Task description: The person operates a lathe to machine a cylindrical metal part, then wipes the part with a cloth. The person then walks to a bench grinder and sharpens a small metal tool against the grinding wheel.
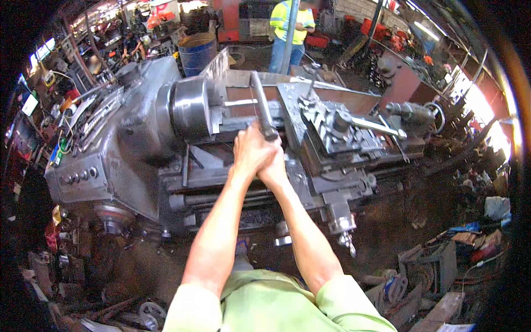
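Both my hands are clasped together on the lower end of a long grey metal handle (260, 102) that rises from the chuck area of a big grey lathe (133, 144). My left hand (250, 150) wraps the handle from the left, and my right hand (275, 166) closes over it from the right. The handle's upper end reaches toward the round steel chuck (191, 108). Right of my hands sits the tool post (332, 127) with a wrench (376, 127) lying across it. My forearms come up from green sleeves at the bottom.
A person in a yellow-green shirt (290, 22) stands beyond the lathe beside a grey pole (289, 39). A blue drum (196, 52) stands at the back. Scrap metal and debris (431, 265) litter the dirt floor at right. Cluttered benches (50, 110) line the left.
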A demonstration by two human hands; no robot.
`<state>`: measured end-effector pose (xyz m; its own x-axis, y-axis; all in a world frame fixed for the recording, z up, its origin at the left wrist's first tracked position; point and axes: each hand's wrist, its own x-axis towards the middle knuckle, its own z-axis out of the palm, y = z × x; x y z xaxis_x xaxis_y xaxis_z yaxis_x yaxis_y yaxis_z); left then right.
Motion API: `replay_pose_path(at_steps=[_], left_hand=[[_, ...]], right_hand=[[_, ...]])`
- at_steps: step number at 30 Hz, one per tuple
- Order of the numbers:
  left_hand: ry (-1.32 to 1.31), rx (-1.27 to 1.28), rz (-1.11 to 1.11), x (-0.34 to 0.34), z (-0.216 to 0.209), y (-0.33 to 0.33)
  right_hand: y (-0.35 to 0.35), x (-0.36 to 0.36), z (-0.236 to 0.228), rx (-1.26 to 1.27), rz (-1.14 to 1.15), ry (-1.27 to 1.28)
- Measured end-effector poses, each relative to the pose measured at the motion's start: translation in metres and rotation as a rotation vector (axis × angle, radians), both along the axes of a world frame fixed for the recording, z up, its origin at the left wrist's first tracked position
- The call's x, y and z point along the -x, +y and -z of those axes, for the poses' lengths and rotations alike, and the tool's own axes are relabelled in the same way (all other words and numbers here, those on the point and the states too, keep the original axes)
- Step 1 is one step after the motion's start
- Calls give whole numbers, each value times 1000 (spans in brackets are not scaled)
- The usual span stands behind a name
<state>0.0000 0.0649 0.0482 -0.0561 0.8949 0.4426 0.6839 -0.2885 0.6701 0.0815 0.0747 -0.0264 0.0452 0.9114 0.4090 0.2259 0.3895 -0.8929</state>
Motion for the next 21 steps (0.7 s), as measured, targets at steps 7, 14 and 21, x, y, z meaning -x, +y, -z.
replay_pose_path(at_steps=[7,14,21], left_hand=[[-32,63,99,-3,18,-70],[-21,-48,16,0,4,25],[84,-38,-26,0,12,15]], right_hand=[[-85,-4,9,25,24,-4],[22,3,-4,-150,63,-16],[7,4,14,-83,2,109]])
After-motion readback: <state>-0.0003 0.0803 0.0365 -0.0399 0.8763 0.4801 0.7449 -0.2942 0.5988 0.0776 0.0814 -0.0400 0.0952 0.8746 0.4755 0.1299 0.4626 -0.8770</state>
